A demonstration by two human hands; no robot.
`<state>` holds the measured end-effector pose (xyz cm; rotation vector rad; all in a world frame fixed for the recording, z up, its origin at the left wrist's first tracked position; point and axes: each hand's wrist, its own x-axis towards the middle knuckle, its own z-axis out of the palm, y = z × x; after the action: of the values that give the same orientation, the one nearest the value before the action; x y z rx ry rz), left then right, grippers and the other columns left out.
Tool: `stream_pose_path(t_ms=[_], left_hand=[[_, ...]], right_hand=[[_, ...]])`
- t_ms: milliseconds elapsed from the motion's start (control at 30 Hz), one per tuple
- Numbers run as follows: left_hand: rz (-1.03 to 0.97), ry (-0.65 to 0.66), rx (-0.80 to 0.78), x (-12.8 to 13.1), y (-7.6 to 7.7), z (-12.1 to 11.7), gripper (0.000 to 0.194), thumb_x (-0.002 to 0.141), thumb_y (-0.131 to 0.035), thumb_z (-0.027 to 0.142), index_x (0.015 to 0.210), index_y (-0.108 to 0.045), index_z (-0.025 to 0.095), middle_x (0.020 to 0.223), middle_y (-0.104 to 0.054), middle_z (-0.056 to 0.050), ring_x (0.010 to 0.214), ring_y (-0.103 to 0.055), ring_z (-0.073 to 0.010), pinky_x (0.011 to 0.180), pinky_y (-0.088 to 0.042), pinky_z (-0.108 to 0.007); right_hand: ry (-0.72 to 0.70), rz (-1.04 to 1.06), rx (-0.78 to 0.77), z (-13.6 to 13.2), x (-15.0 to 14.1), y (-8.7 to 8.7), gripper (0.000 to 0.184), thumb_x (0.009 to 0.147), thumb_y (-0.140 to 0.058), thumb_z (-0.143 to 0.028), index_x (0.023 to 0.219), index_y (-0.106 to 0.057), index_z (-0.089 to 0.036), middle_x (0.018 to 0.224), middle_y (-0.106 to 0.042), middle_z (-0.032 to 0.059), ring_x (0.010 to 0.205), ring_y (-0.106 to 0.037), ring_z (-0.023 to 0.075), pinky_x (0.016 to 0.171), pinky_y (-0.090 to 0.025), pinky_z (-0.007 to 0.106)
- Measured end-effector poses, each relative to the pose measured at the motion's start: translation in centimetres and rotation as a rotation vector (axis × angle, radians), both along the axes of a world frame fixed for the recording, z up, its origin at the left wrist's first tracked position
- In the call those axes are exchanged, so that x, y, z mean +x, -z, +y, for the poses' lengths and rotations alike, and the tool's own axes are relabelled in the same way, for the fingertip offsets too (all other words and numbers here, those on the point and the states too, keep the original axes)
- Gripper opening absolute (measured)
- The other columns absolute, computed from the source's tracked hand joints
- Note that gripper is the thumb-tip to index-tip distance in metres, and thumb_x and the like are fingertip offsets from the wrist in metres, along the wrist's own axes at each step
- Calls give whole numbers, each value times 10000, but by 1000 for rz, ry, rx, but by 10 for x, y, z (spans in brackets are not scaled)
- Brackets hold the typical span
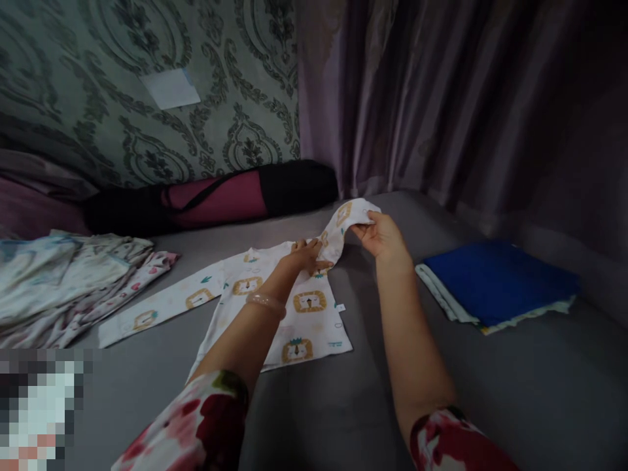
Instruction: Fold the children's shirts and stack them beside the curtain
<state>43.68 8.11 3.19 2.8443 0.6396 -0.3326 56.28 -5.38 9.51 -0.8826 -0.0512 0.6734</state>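
While right fingers [363, 233] pinch a sleeve [344, 219], left fingers [313, 249] spread on shirt [310, 302], grey sheet [318, 418], patterned wall [220, 91], curtains [358, 98]

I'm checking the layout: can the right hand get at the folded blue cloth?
Probably yes: the right hand holds a white lion-print sleeve, but nothing visible blocks the folded blue cloth.
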Motion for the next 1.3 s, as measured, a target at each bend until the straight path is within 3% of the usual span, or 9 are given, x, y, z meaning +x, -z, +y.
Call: stream_pose_path(t_ms=[267, 467, 533, 633, 700, 833, 967, 1133, 1300], left_hand=[[58, 1, 2, 16, -16, 4, 905, 619, -695, 678, 1402, -450, 297, 1526, -350, -139, 1356, -289, -463, 1062, -241, -622], [-156, 44, -52, -2, -8, 5, 795, 716, -644, 654, 1398, -444, 297, 1486, -424, -95, 1331, -360, -380, 1066, -293, -535], [-299, -3, -65, -11, -4, 7, 659, 802, -592, 594, 1366, -485, 270, 1440, -484, -90, 1289, -427, -329, 1048, -333, -480], [-459, -73, -40, -19, 1, 11, 324, 909, -494, 406, 1111, -666, 221, 1213, -652, -78, 1148, -545, -264, 993, -381, -413], [-499, -61, -37, -20, 4, 12, 245, 900, -495, 310, 968, -708, 210, 1081, -702, -64, 1070, -583, -241, 968, -391, -383], [-500, 0, -70, -20, 10, 5, 217, 868, -520, 281, 919, -723, 224, 1023, -719, -42, 1035, -595, -219, 954, -392, -343], [-511, 0, -66, -23, 17, -7, 243, 895, -488, 324, 961, -708, 245, 1080, -701, -32, 1083, -567, -215, 973, -375, -343], [-440, -77, -20, -23, 24, -9, 401, 891, -497, 443, 1247, -585, 282, 1203, -650, -51, 1194, -478, -272, 1002, -349, -415], [-263, -1, 0, -15, 20, -5, 622, 853, -457, 617, 1394, -439, 309, 1508, -407, -48, 1327, -344, -363, 1083, -240, -517]], right_hand=[[-24, -1, 38, 7, -22, -6, 171, 831, -465, -81, 904, -573, -192, 746, -683, -3, 663, -662, 134, 646, -587, 283], [10, -19, -16, 3, -10, 0, 138, 825, -471, -98, 868, -556, -197, 709, -667, -15, 630, -653, 127, 623, -578, 267], [24, -16, -26, 2, -7, 2, 148, 813, -467, -96, 871, -555, -199, 689, -663, -19, 637, -652, 133, 641, -584, 284], [44, 18, -19, -1, -5, 2, 164, 817, -447, -94, 881, -566, -188, 668, -661, -17, 647, -650, 135, 660, -589, 297], [46, 24, -8, -2, -6, 0, 155, 831, -446, -100, 879, -571, -180, 664, -662, -16, 630, -645, 128, 644, -584, 280], [51, 3, 22, -3, -10, -5, 144, 849, -455, -103, 871, -575, -179, 671, -670, -19, 604, -640, 116, 611, -570, 245], [40, -56, 42, 0, -16, -10, 131, 852, -475, -107, 860, -583, -179, 686, -682, -23, 627, -646, 117, 651, -577, 264], [44, -119, -2, 7, -24, -11, 115, 855, -490, -133, 860, -585, -199, 661, -672, -46, 620, -642, 117, 655, -578, 279], [49, -150, -15, 10, -30, -10, 118, 850, -492, -139, 859, -593, -198, 665, -669, -43, 602, -638, 121, 646, -573, 277]])
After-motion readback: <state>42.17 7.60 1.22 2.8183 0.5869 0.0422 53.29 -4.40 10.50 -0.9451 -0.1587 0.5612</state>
